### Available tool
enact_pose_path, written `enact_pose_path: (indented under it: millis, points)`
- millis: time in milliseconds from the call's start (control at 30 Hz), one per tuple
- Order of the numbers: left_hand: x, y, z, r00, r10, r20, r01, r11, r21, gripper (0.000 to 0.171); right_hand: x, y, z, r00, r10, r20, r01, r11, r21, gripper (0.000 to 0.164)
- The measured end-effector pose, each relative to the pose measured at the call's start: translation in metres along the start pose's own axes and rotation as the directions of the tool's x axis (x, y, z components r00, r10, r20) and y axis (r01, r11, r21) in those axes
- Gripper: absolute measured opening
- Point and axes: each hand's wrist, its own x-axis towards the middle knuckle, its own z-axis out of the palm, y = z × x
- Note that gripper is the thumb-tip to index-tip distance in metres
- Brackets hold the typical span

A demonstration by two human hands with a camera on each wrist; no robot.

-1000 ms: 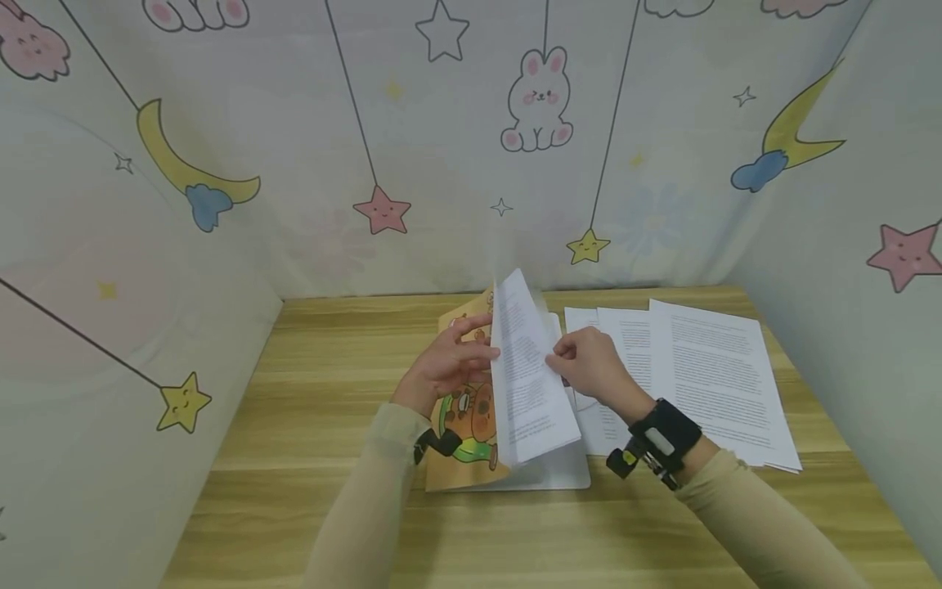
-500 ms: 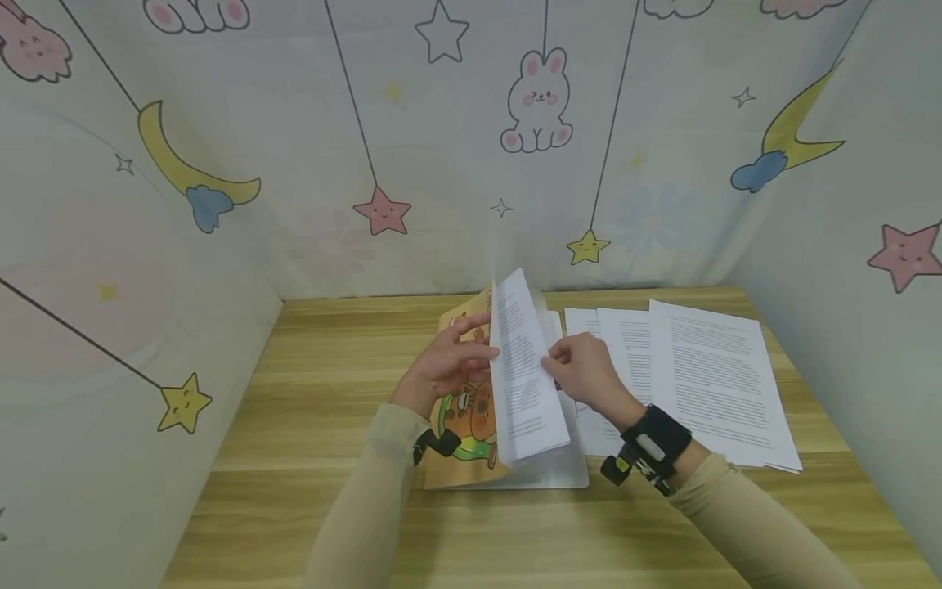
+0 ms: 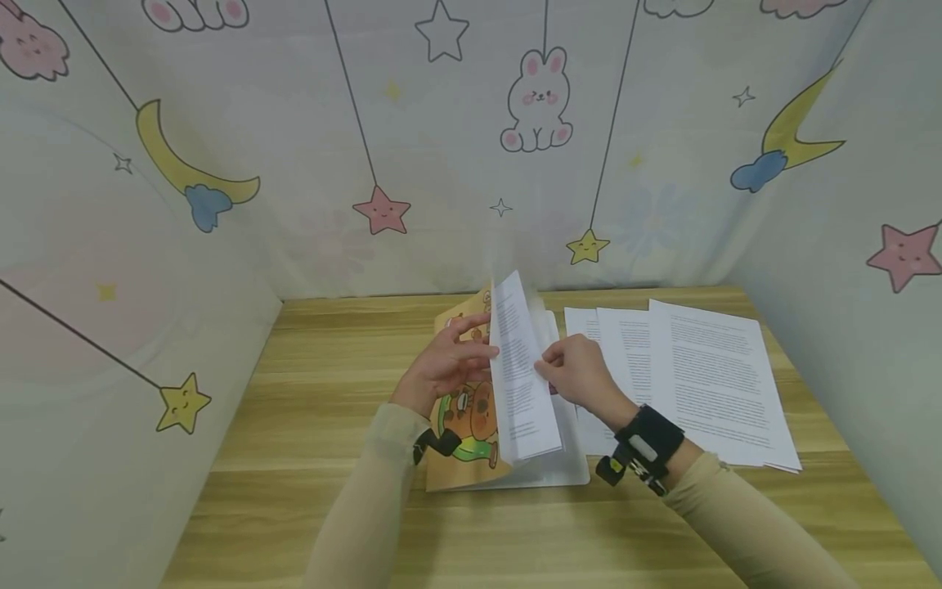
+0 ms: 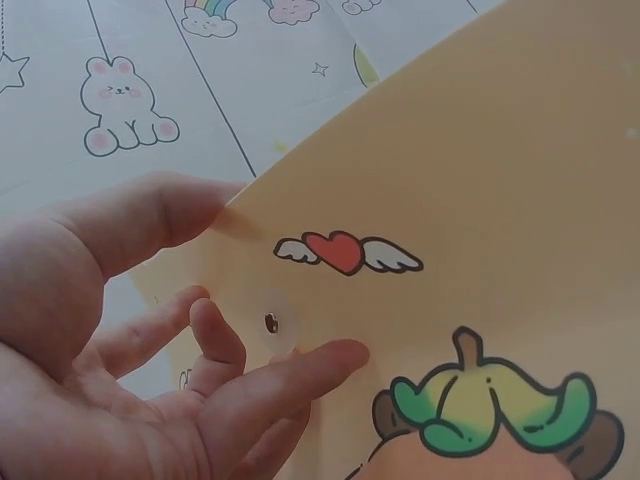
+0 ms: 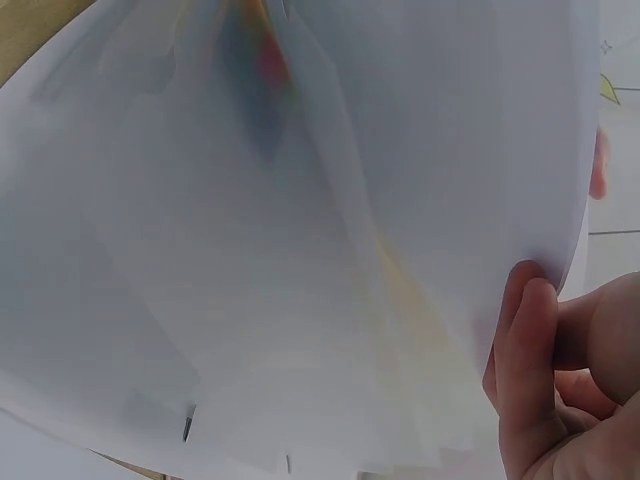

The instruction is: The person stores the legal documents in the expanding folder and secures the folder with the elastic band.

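Some printed white paper (image 3: 521, 393) is pinched by the curled fingers of the right hand (image 3: 579, 372) inside an open orange cartoon-covered folder (image 3: 458, 478), its cover (image 3: 471, 413) touched by the spread left hand (image 3: 445, 366).

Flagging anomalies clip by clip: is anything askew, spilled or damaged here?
Only slight untidiness: right of the folder, the rightmost sheet lies tilted against its neighbours, another sheet's edge peeking below it. The page in the right hand is angled, seemingly from handling. No spill or tear shows.

Left grip (image 3: 447, 364) loosely spread; right grip (image 3: 584, 372) curled, pinching.
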Motion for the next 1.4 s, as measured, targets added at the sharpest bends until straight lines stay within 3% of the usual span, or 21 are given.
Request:
enact_pose_path:
  millis: [667,1100,1400]
  points:
    - [0.001,0.001,0.001,1.000,-0.015,0.008,0.015,1.000,-0.006,0.077,0.009,0.002,-0.003,0.998,0.051,0.049,-0.050,0.999,-0.020,0.022]
    - [0.001,0.003,0.004,0.999,-0.013,0.032,0.013,1.000,-0.007,0.078,0.012,0.000,-0.002,0.999,0.015,0.038,-0.013,0.999,-0.044,0.019]
    - [0.002,0.001,0.005,1.000,0.001,0.012,-0.001,1.000,0.008,0.073,0.012,-0.002,0.005,0.997,0.060,0.049,-0.058,0.998,-0.028,0.020]
